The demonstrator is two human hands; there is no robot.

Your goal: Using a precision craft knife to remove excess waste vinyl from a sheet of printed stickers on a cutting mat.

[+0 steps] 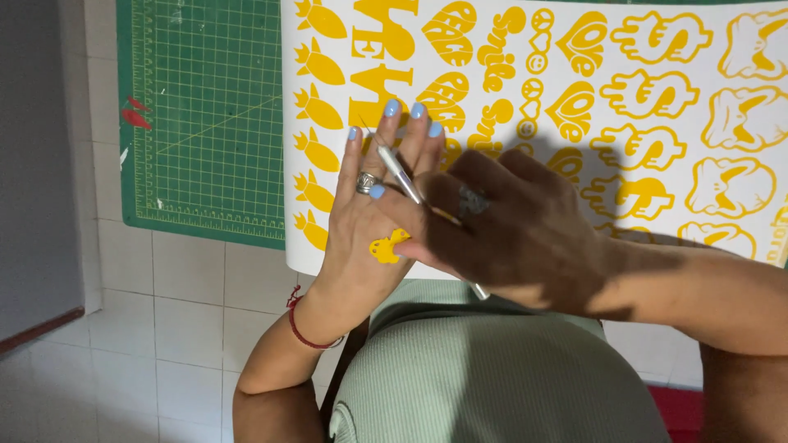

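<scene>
Nearest the camera is the person's lap in a ribbed green top [492, 377]; just above it the right hand [513, 230] has its fingers [410, 215] closed around a thin metal tool [400, 174], pen-like, its fine point reaching up past the fingertips of the other hand; the left hand [379, 193] lies flat and open, back to the camera, fingers spread, holding nothing, with a ring, blue nails and a red cord at the wrist; a small yellow cutout [386, 247] sits stuck on the back of that hand, near the wrist; it looks like thin vinyl, nearly weightless, limp and sticky, likely to curl or tear, so it is best lifted by an edge with the tool's point rather than pinched; under and beyond both hands lies a white sheet [698, 25] covered with yellow shapes, hearts, carrots and lettering, flexible and light; further left a green cutting mat [205, 115] rests partly under the sheet, on a white tiled surface [189, 287].
</scene>
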